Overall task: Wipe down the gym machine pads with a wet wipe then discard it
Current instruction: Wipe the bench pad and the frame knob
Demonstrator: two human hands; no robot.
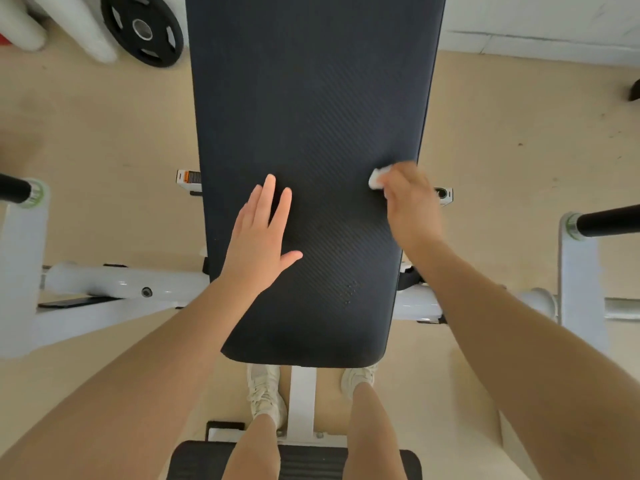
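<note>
Wet wipe point(377, 177) is found bunched small and white under the fingertips of the right hand point(408, 202), whose fingers are curled round it; the hand is blurred, so the exact grip cannot be told. The wipe is pressed against the dark bench pad point(311, 98) near its right edge, roughly midway along the visible length. The left hand point(260, 237) is laid flat on the same pad towards its left side, fingers straight and slightly spread, holding nothing. No wet streaks or sheen can be made out on the pad, so the share already cleaned cannot be read from it. Wiping is judged to be in progress. A second dark pad point(194, 460) is seen at the bottom edge, behind the legs. No bin is in view; discarding is judged to be still outstanding.
</note>
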